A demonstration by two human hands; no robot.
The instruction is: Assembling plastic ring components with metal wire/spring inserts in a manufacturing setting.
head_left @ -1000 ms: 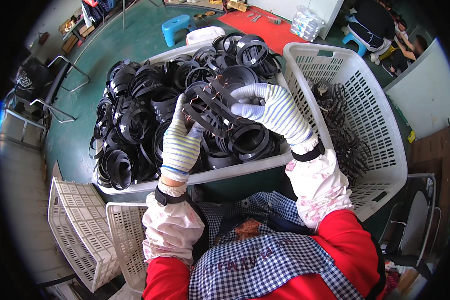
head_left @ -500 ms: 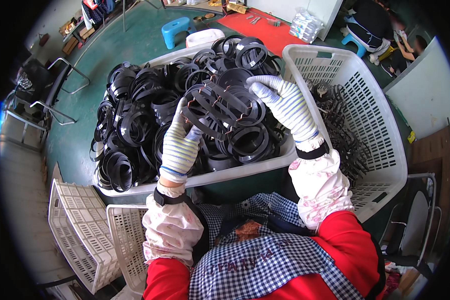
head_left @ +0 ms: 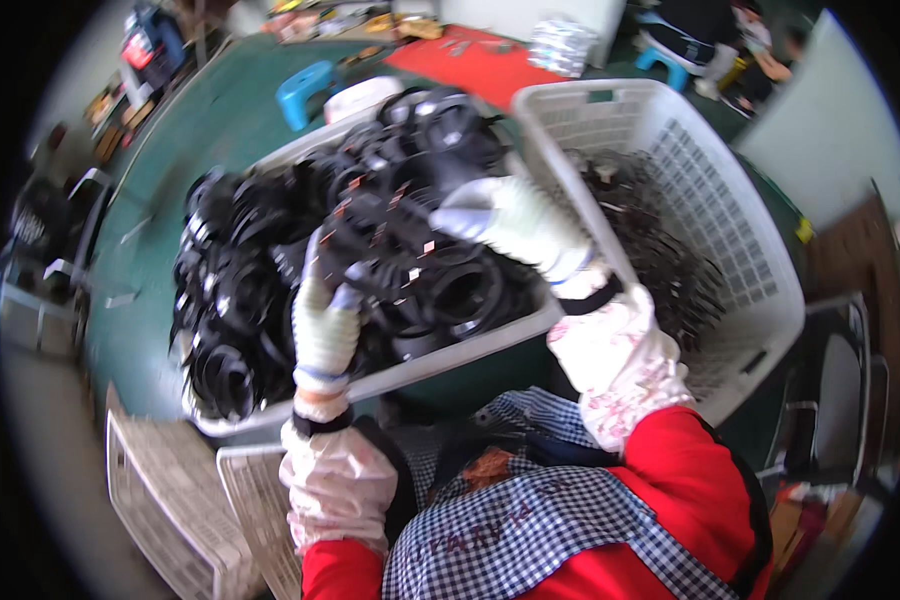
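Between my hands is a black piece of several flat, curved strips [head_left: 366, 212] with small copper-coloured bits along it, blurred by motion. My left hand [head_left: 325, 330], in a striped pale glove, closes on its near left end with thumb and fingers. At the piece's right side is my right hand [head_left: 518, 222], gloved alike, its fingers pointing left. Blur hides whether those fingertips grip the piece. Under both hands, a wide white tub [head_left: 450, 350] is heaped with black ring-shaped bands [head_left: 230, 375].
To the right stands a white slatted basket [head_left: 715, 180] holding a tangle of dark strip pieces [head_left: 660, 265]. More white crates [head_left: 170, 490] sit at the lower left. A blue stool [head_left: 303, 95] is beyond the tub. A person [head_left: 695, 25] sits at the far right.
The whole view has shifted and blurred, with tub and basket a little further left in the picture. Both hands stay around the strip piece, which has tilted somewhat.
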